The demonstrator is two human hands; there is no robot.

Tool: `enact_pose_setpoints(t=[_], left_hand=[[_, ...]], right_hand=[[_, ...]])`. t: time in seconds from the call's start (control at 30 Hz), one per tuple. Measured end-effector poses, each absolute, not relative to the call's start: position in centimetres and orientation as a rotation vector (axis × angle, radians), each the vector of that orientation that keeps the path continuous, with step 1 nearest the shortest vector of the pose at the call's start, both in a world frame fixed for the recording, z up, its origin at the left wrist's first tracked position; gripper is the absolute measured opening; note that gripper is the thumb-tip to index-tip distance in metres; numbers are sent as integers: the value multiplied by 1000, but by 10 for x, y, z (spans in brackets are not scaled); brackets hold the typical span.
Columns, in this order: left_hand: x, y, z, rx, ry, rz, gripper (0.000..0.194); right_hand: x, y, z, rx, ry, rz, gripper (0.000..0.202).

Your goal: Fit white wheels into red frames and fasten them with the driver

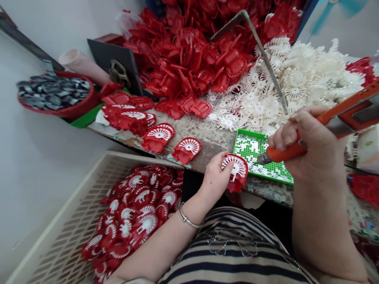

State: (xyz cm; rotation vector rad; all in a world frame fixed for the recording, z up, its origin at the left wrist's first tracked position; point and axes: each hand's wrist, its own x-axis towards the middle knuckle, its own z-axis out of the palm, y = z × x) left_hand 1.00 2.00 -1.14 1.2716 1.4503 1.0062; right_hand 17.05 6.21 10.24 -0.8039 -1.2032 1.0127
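My left hand (pixel 217 173) holds a red plastic part (pixel 237 184) at the bench's front edge, its thumb over the white fan-shaped piece (pixel 239 167) set in it. In my right hand (pixel 310 138) is an orange electric screwdriver (pixel 287 153), fingers wrapped round its body. The tool's tip points down over a green tray (pixel 242 132) holding many small silvery metal pieces (pixel 251 146), to the right of the red part. Whether the tip touches them I cannot tell. Left of my left hand, a red part with a white fan (pixel 187 150) lies on the bench.
Red parts (pixel 189 59) and white fan pieces (pixel 284 86) are heaped at the back. A bent metal rod (pixel 266 59) stands among them. At left is a red bowl of dark pieces (pixel 56 94). Below, a cream crate (pixel 68 213) holds red-and-white assemblies. A fan (pixel 333 12) is at top right.
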Motion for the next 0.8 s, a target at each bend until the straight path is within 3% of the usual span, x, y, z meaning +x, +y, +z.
enact_pose_setpoints(t=[0.8], left_hand=[[1,20,-23,1118,1456,896,21]], right_hand=[[133,59,77,-822,-1099,1104,17]])
